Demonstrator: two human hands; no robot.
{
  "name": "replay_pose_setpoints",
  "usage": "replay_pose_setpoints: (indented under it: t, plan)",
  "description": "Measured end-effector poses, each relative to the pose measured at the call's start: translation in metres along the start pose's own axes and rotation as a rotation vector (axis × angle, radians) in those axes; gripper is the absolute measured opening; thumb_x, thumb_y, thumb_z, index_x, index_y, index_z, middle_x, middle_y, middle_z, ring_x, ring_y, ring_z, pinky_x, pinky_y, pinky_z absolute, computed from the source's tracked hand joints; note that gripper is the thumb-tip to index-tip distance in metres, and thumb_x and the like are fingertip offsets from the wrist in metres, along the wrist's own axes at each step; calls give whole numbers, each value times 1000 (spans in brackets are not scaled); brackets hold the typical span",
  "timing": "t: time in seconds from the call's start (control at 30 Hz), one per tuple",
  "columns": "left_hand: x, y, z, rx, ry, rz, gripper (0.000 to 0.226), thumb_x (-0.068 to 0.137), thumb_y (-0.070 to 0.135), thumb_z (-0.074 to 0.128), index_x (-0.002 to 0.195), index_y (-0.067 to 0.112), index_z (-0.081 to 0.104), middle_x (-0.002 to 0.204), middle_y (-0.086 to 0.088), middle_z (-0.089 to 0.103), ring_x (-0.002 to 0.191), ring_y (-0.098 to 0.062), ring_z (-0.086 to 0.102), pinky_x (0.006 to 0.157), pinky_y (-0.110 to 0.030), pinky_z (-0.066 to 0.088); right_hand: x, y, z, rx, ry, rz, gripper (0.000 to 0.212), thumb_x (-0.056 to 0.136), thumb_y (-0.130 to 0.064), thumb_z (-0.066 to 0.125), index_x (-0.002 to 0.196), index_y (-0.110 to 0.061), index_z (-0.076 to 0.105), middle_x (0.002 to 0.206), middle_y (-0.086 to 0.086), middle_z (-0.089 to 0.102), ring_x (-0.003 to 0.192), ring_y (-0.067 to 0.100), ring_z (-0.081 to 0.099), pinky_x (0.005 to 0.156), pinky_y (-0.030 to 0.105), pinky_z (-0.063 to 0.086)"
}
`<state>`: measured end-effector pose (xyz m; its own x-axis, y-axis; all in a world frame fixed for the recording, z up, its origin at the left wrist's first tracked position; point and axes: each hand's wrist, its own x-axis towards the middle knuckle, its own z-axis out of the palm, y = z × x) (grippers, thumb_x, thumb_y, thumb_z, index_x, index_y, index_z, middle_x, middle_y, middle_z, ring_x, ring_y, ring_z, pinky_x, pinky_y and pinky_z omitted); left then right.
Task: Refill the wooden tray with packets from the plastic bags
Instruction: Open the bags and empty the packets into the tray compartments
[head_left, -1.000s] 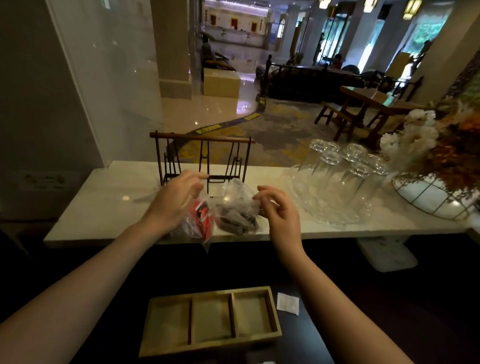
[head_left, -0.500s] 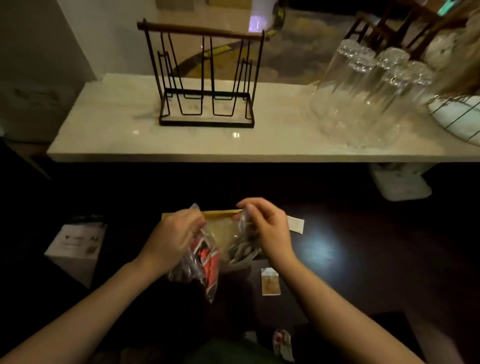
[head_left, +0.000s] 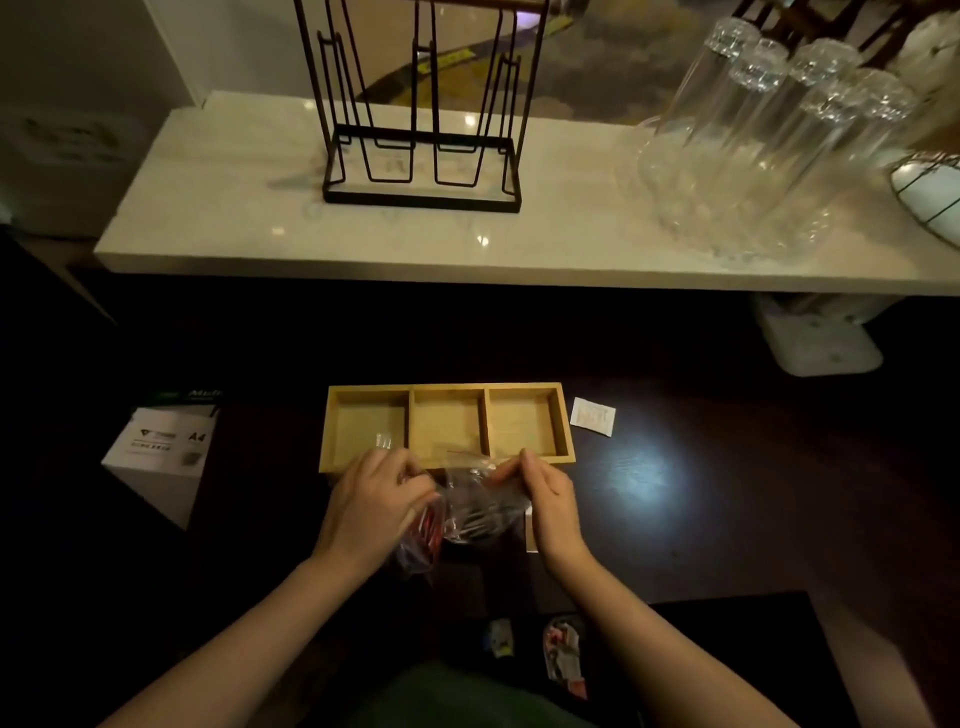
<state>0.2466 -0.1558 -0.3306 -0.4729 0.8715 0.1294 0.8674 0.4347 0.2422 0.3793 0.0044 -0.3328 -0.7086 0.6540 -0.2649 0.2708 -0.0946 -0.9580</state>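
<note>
Head view: we look down at a dark desk, with a pale marble shelf beyond it.
A4 box (head_left: 161, 449): it stands off the desk's left edge, well apart from our work; we judge it plays no part.
Left hand (head_left: 376, 506): our fingers curl shut, pinching the plastic of the red bag (head_left: 422, 538); we hold it low, just in front of the tray, likely so its packets can go straight in.
Tray (head_left: 448, 389): it lies square to us on the desk, long side across, all three compartments bare; nothing has been refilled yet, as we judge it.
Clear bag (head_left: 475, 506): it hangs between our hands, touching the red bag, with dark packets inside; its top edge is pulled taut, which we read as opening the mouth.
Right hand (head_left: 548, 499): thumb and fingertips press together on the clear bag's upper right corner, the other fingers folded.
White packet (head_left: 592, 417): it lies loose just beside the tray's right end.
Loose packets (head_left: 563, 652): a few lie on the dark surface near our body; their kind is too blurred to tell.
Rack (head_left: 421, 192): an empty black wire stand sits on the shelf, left of centre.
Glasses (head_left: 769, 145): upturned tumblers cluster at the shelf's right.
Room: dim, with a glare patch on the desk to the right of the tray.
</note>
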Motion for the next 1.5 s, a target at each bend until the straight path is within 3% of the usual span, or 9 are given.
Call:
replay_pose_setpoints:
  t: [0.13,0.3,0.5,0.63,0.73,1.03,1.2,1.4,1.5]
  plan:
    - [-6,6,19,15,16,-6,19,72,33,65,83,17,67,78,-2,57,70,-19,58,57,-25,44,-1,-1,-12,-241,37,-113,11,89,-11,61,85,-14,71,85,-2,71,83,7,66,78,25,54]
    - [-13,-1,40,87,-34,25,28,86,34,41,98,20,63,89,2,65,78,-17,59,66,-29,49,-2,-1,-19,-510,16,-120,37,82,-2,68,116,-16,63,103,-11,61,87,-7,57,79,0,43]
    - [-4,-15,25,38,-127,29,10,83,27,60,87,24,68,87,7,70,85,-16,63,74,-31,50,0,-6,-23,-843,-164,-150,19,82,-15,70,101,-19,72,97,-4,72,88,5,63,82,21,52]
    - [-5,-13,22,-249,-163,-60,17,85,19,63,101,23,70,108,2,71,107,-17,61,91,-35,48,2,-23,-21,-596,-125,-18,9,80,-16,73,80,-24,72,73,-11,67,66,-2,62,66,14,50]
    - [-1,-9,12,-393,-188,-14,20,92,22,53,104,24,69,111,5,69,107,-10,60,88,-23,45,2,-36,-27,-253,-76,154,10,83,-11,69,76,-19,70,70,0,64,65,12,64,62,26,56]
    - [10,24,-7,-267,-395,218,32,92,37,35,110,29,60,125,8,61,120,-9,52,103,-28,41,-14,-57,-46,149,-171,289,10,86,0,61,86,-7,68,75,8,68,66,18,65,63,29,54]
    - [14,39,20,-122,-586,160,45,92,17,48,135,29,42,154,4,28,144,-21,19,117,-36,13,-11,-55,-40,187,-137,333,16,83,6,62,98,4,66,74,10,66,67,18,65,64,28,56]
    - [28,56,3,-538,-405,-150,22,89,20,53,108,32,55,122,15,52,110,-1,50,96,-27,46,-9,-64,-38,314,-92,319,22,82,8,62,104,6,65,76,10,65,69,17,63,63,23,54]
    - [33,57,-19,-844,-122,-395,9,93,23,51,84,24,54,83,-1,63,70,-20,63,66,-32,55,-10,-68,-28,173,-67,234,18,80,8,65,96,1,67,66,3,61,62,11,60,60,20,51]
